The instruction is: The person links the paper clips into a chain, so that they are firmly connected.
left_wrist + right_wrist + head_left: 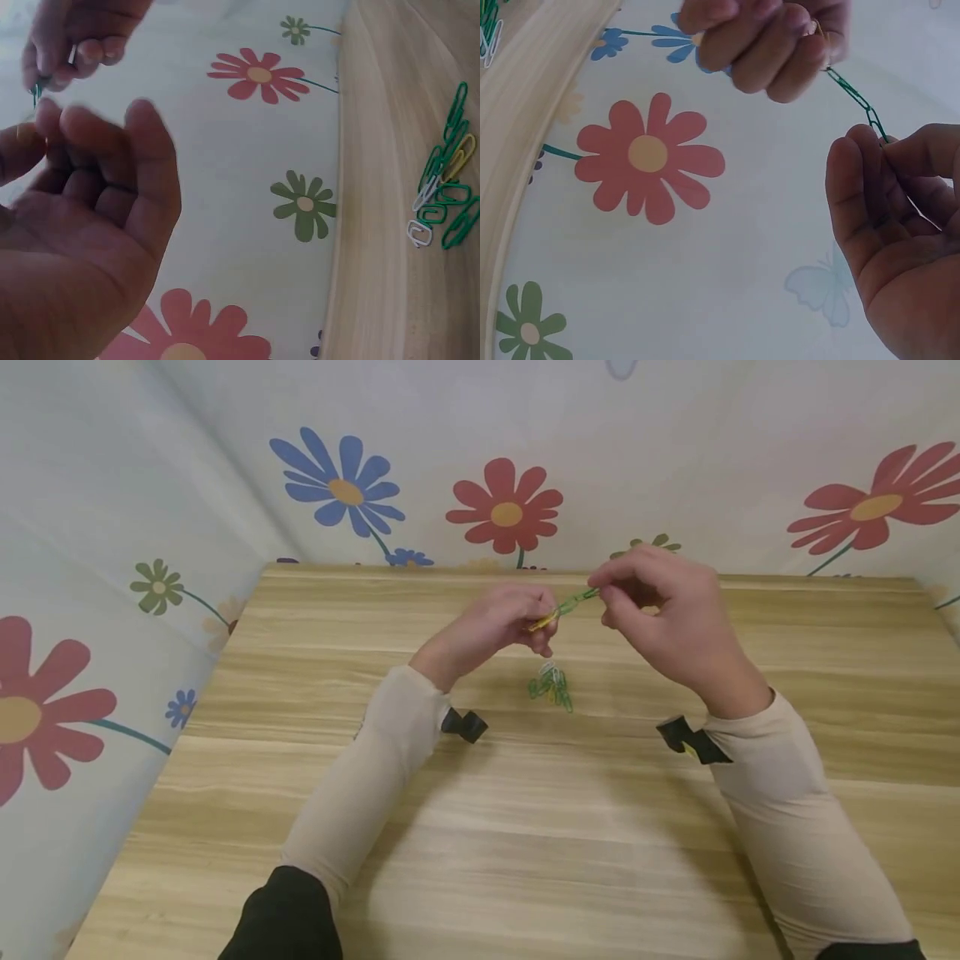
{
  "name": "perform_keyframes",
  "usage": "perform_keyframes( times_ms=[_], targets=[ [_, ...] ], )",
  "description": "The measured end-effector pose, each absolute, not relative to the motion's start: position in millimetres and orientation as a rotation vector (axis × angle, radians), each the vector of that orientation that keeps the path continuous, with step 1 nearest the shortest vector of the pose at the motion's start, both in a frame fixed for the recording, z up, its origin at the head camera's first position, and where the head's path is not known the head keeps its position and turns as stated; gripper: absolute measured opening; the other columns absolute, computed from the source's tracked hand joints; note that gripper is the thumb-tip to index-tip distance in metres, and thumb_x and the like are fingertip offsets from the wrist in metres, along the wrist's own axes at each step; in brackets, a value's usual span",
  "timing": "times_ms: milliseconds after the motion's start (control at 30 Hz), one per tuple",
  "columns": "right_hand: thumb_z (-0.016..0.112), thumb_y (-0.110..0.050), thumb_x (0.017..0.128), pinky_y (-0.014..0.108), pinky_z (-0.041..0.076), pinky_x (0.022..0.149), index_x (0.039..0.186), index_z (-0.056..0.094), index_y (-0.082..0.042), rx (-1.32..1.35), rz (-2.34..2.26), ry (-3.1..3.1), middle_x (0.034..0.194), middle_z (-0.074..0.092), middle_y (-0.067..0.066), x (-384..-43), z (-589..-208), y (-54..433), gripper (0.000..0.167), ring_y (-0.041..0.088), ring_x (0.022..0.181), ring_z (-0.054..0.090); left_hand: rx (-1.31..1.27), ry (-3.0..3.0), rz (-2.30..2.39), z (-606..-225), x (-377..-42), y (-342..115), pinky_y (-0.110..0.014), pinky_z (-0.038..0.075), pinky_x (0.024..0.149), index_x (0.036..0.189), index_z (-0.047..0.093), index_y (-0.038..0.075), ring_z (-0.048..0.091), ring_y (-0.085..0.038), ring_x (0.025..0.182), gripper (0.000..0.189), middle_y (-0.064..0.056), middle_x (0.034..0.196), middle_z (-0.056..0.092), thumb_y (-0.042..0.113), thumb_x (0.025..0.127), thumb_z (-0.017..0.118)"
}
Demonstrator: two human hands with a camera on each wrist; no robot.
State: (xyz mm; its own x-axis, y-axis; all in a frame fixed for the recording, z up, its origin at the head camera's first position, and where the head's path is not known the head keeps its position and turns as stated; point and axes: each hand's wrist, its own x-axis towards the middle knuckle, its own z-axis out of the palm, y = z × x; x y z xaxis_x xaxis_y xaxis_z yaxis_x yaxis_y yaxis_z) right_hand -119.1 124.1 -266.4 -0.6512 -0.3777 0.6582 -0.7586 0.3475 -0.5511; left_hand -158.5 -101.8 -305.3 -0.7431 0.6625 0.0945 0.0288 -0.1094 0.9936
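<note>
A short chain of linked green paper clips (576,601) stretches above the table between both hands. My left hand (506,618) pinches its left end, where a yellow paper clip (543,622) shows by the fingers. The other end is pinched between thumb and fingertips of my right hand (667,618), which is held higher. In the right wrist view the green links (849,90) slant down from the left hand to the right. Below the left hand, a small pile of green, white and yellow paper clips (433,214) lies on the table.
The wooden table (585,860) ends at the back against a white cloth (637,435) printed with flowers. Black wrist mounts stick out from the left sleeve (375,760) and the right sleeve (802,827), low over the table.
</note>
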Motion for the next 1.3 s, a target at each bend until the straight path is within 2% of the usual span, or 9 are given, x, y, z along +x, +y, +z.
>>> perform_keyframes(
  times_ms=[167, 400, 533, 733, 933, 1100, 1300],
  targets=[
    [0.061, 0.013, 0.09, 0.017, 0.051, 0.066, 0.099, 0.073, 0.006, 1.047, 1.24, -2.177, 0.087, 0.067, 0.005, -114, -261, 122, 0.016, 0.006, 0.068, 0.062, 0.921, 1.595, 1.828, -313, -160, -100, -0.05, 0.052, 0.092, 0.095, 0.061, 0.0, 0.064, -0.028, 0.082, 0.031, -0.016, 0.089, 0.061, 0.015, 0.106, 0.037],
    [0.062, 0.013, 0.089, 0.015, 0.048, 0.069, 0.099, 0.073, 0.005, 1.132, 1.14, -2.194, 0.09, 0.068, 0.007, -110, -258, 120, 0.017, 0.01, 0.072, 0.057, 1.067, 1.438, 1.834, -316, -158, -95, -0.055, 0.046, 0.101, 0.112, 0.064, 0.001, 0.066, -0.031, 0.098, 0.036, -0.014, 0.1, 0.069, 0.019, 0.105, 0.033],
    [0.063, 0.013, 0.089, 0.015, 0.049, 0.07, 0.099, 0.073, 0.004, 1.127, 1.105, -2.229, 0.09, 0.067, 0.007, -108, -258, 120, 0.017, 0.01, 0.074, 0.058, 1.077, 1.401, 1.878, -314, -155, -94, -0.053, 0.045, 0.1, 0.103, 0.065, 0.003, 0.065, -0.029, 0.097, 0.031, -0.01, 0.1, 0.066, 0.015, 0.103, 0.037],
    [0.065, 0.013, 0.088, 0.015, 0.049, 0.071, 0.101, 0.072, 0.006, 1.133, 1.096, -2.212, 0.09, 0.067, 0.009, -108, -258, 121, 0.016, 0.01, 0.074, 0.058, 1.033, 1.426, 1.923, -311, -152, -93, -0.047, 0.048, 0.094, 0.091, 0.064, 0.005, 0.064, -0.025, 0.087, 0.025, -0.009, 0.09, 0.062, 0.01, 0.101, 0.042],
    [0.064, 0.013, 0.09, 0.016, 0.05, 0.064, 0.107, 0.071, 0.008, 1.062, 1.21, -2.232, 0.089, 0.066, 0.008, -110, -259, 125, 0.019, 0.009, 0.068, 0.062, 0.982, 1.392, 2.015, -307, -153, -95, -0.045, 0.05, 0.09, 0.087, 0.063, 0.005, 0.061, -0.025, 0.08, 0.027, -0.007, 0.08, 0.06, 0.008, 0.102, 0.04],
    [0.061, 0.007, 0.094, 0.018, 0.045, 0.058, 0.108, 0.073, 0.002, 0.956, 1.223, -2.344, 0.082, 0.063, 0.003, -115, -263, 125, 0.018, 0.01, 0.064, 0.06, 0.94, 1.342, 2.132, -306, -154, -99, -0.042, 0.052, 0.085, 0.084, 0.06, 0.006, 0.058, -0.025, 0.074, 0.029, -0.006, 0.072, 0.055, 0.008, 0.102, 0.038],
    [0.059, 0.0, 0.098, 0.023, 0.044, 0.057, 0.11, 0.073, -0.001, 0.9, 1.186, -2.489, 0.077, 0.062, 0.002, -123, -268, 125, 0.018, 0.014, 0.061, 0.056, 0.924, 1.29, 2.233, -306, -154, -99, -0.039, 0.05, 0.082, 0.082, 0.057, 0.007, 0.055, -0.024, 0.073, 0.031, -0.004, 0.072, 0.052, 0.008, 0.103, 0.035]
  ],
)
